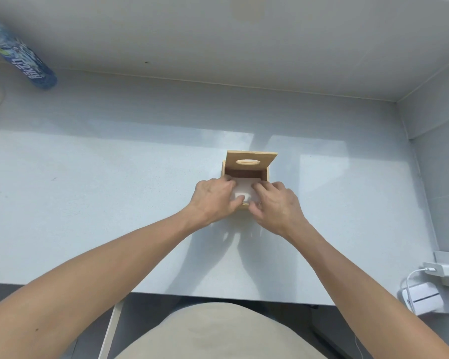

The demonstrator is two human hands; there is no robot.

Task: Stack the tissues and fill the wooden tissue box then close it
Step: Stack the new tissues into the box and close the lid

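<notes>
A small wooden tissue box (268,174) stands on the white table, its hinged lid (249,161) raised at the back with an oval slot in it. A white stack of tissues (245,189) lies inside the box. My left hand (214,196) rests on the box's left side with fingers over the tissues and thumb pressing on them near the front. My right hand (275,203) covers the box's right front corner, fingertips on the tissues. The front wall of the box is mostly hidden by both hands.
A blue plastic water bottle (21,57) stands at the far left against the wall. A white charger with cable (443,269) and a white device (423,297) sit at the right beyond the table (114,203) edge. The wall runs behind the box.
</notes>
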